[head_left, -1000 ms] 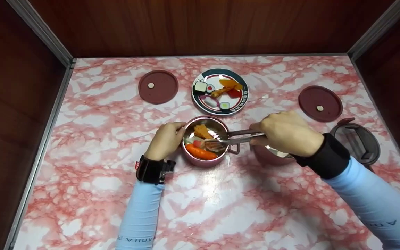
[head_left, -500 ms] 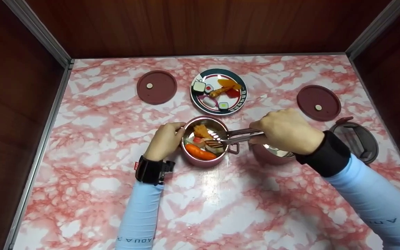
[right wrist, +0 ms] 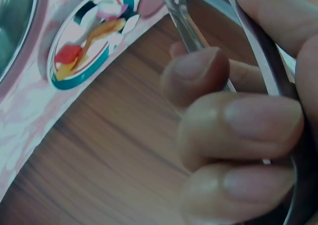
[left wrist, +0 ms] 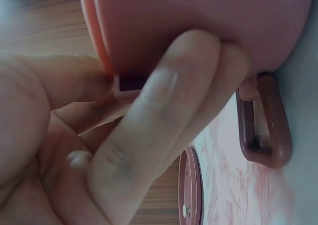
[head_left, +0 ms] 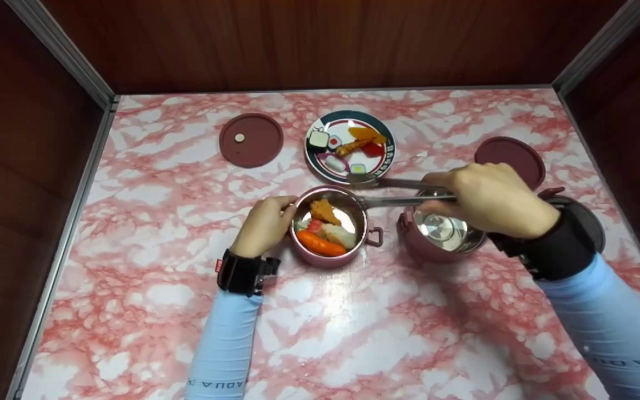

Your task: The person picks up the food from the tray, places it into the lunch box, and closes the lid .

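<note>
A small pink pot (head_left: pixel 328 262) stands in the middle of the table in the head view. Inside lie an orange carrot-like piece (head_left: pixel 320 244), a golden fried-looking piece (head_left: pixel 324 211) and a white-and-red sushi-like piece (head_left: pixel 339 236). My left hand (head_left: pixel 264 225) grips the pot by its left side; the left wrist view shows thumb and fingers around its handle (left wrist: pixel 128 93). With my right hand (head_left: pixel 484 200) I hold metal tongs (head_left: pixel 403 201), spread apart with nothing visible between their ends. The ends hover by the pot's upper right rim and the plate's near edge.
A second pink pot (head_left: pixel 434 253) stands under my right hand, its shiny bottom showing. Behind is a plate (head_left: pixel 353 115) of toy-like food. Dark red round lids (head_left: pixel 256 150) lie left and right. A grey lid with a handle (head_left: pixel 595 233) sits partly hidden at right.
The tongs have come up out of the middle pot, moved back and right, and spread apart. The white-and-red piece is left in the pot. My left hand has stayed put.
</note>
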A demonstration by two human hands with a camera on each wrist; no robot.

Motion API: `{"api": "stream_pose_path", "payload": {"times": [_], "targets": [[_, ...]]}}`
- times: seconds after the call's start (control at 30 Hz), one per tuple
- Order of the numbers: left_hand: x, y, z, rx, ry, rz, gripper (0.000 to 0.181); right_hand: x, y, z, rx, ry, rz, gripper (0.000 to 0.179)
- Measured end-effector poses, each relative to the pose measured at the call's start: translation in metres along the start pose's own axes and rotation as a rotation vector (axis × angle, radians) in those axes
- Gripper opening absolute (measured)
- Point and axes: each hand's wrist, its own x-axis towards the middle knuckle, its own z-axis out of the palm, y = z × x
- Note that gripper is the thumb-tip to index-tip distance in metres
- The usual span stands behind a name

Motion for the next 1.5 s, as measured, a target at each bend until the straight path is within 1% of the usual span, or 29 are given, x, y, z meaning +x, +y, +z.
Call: {"api": "stream_pose_path", "payload": {"times": [0.13, 0.27, 0.37, 0.43, 0.53, 0.7, 0.87, 1.1, 1.33, 1.5], "targets": [[0.000, 0.000, 0.000, 0.003, 0.002, 0.009, 0.029, -0.004, 0.010, 0.000, 0.017, 0.067, 0.030, 0.029], [0.000, 0.000, 0.000, -0.003, -0.002, 0.000, 0.029, -0.004, 0.022, 0.002, 0.036, 0.123, 0.045, 0.029], [0.000, 0.000, 0.000, -0.004, -0.005, -0.006, 0.029, -0.001, 0.033, 0.005, 0.045, 0.146, 0.047, 0.030], [0.000, 0.000, 0.000, -0.004, -0.007, -0.007, 0.029, 0.003, 0.039, 0.007, 0.043, 0.146, 0.054, 0.032], [0.000, 0.000, 0.000, -0.009, -0.010, -0.011, 0.029, 0.009, 0.049, 0.011, 0.040, 0.113, 0.075, 0.034], [0.000, 0.000, 0.000, -0.016, -0.014, -0.018, 0.030, 0.024, 0.064, 0.018, 0.046, 0.031, 0.092, 0.031], [0.000, 0.000, 0.000, -0.012, -0.008, -0.016, 0.030, 0.037, 0.074, 0.023, 0.070, -0.005, 0.101, 0.033], [0.000, -0.002, 0.001, -0.004, 0.004, 0.013, 0.029, 0.050, 0.080, 0.030, 0.077, -0.055, 0.104, 0.041], [0.000, -0.001, 0.000, 0.002, 0.006, 0.007, 0.028, 0.056, 0.081, 0.040, 0.080, -0.081, 0.082, 0.034], [0.000, -0.001, 0.001, 0.005, 0.006, -0.003, 0.028, 0.061, 0.080, 0.043, 0.083, -0.137, 0.098, 0.040]]}}
